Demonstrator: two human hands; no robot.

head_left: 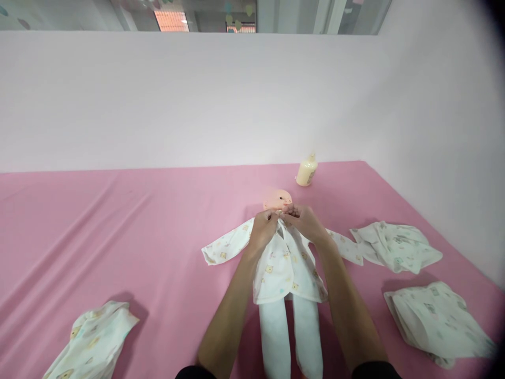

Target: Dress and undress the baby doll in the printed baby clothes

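A baby doll [278,198] lies on its back in white trousers [275,334] and a white long-sleeved baby jacket [272,271] with a small bear print. The jacket's sleeves spread out to both sides. At its neckline, just below the doll's head, my left hand [265,229] pinches the collar edge. Close beside it, my right hand [305,221] has its fingers closed on the other side of the collar. Both hands partly cover the doll's chin and the neck opening, so the fastening there is hard to make out.
The doll lies on a pink sheet [169,237]. A cream bottle [306,170] stands behind its head near the white wall [189,100]. Printed white cloths, an upper one [398,246] and a lower one [437,318], lie at right. Another printed garment [94,339] lies at front left.
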